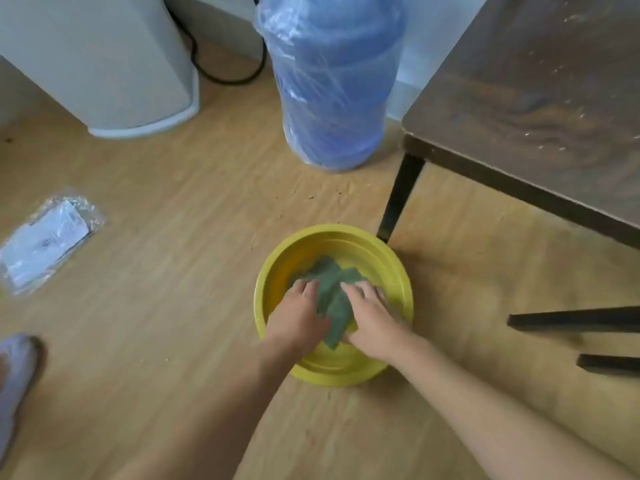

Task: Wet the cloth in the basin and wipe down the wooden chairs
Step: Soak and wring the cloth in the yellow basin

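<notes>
A round yellow basin (377, 252) stands on the wooden floor in front of me. A green cloth (330, 291) lies crumpled inside it. Both my hands are down in the basin. My left hand (299, 317) presses on the cloth's left side, fingers bent over it. My right hand (372, 318) lies on the cloth's right side, fingers spread across it. The cloth's lower corner pokes out between my two wrists. No water surface can be made out in the basin. Two dark wooden bars (581, 322), perhaps part of a chair, jut in from the right edge.
A dark wooden table (540, 109) with a black leg (398, 199) stands at the right, its leg close to the basin. A large blue plastic-wrapped bottle (332, 81) stands behind the basin. A white appliance (104, 64) is at far left, a plastic packet (45, 239) on the floor, a slipper (15, 382) at the left edge.
</notes>
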Available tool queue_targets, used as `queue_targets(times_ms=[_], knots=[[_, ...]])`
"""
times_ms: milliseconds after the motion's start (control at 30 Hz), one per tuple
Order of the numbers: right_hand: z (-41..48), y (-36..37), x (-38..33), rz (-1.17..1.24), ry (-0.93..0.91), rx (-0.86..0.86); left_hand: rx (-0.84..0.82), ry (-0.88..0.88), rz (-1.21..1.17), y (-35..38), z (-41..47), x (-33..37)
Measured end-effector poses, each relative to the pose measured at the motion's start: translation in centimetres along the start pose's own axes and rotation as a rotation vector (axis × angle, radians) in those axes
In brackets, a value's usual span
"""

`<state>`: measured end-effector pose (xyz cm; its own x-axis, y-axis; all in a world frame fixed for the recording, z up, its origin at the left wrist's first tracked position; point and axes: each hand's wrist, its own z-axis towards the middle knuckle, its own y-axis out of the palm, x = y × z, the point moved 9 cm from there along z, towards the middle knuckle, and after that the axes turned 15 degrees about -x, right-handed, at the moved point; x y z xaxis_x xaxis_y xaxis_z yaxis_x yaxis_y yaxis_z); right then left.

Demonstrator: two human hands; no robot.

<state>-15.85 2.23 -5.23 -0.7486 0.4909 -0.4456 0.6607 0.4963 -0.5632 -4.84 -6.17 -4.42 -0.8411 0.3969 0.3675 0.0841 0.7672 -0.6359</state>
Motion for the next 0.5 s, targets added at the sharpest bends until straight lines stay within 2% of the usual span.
queue_targets(times_ms=[100,233,300,500], knots=[[5.4,1.3,1.0,-0.304,0.059,-0.097,-0.123,0.002,0.297,1.6,5.2,-0.4],[8.2,3.4,2.9,-0.473,0.134,-0.186,-0.167,-0.032,0.465,3.4,7.8,-1.9],[8.6,3.9,2.9,-0.517,0.144,-0.148,-0.114,-0.039,0.379,3.5,7.7,-2.4],[9.5,4.5,0.6,-0.507,0.1,0.102,-0.056,-0.032,-0.365,3.9,7.9,-3.7]])
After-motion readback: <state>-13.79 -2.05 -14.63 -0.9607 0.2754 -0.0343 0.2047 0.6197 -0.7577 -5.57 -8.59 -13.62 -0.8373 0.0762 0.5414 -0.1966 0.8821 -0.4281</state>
